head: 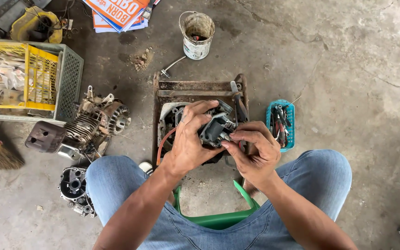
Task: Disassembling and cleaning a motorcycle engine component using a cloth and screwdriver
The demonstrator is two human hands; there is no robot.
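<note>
My left hand (190,141) grips a small grey engine part (216,129), fingers curled over its top. My right hand (253,148) pinches the part's right side with thumb and fingertips. Both hands are held over a rusty metal frame (195,86) that carries a greasy engine housing (170,115) with an orange hose (163,143) looping beside it. My knees in blue jeans flank the hands, and a green stool (218,217) shows between my legs.
A small engine with cooling fins (91,125) and a crankcase half (75,185) lie on the concrete at left. Yellow and grey crates (63,78) stand far left. A dirty bucket (196,34) sits behind the frame; a blue tool basket (281,122) is on the right.
</note>
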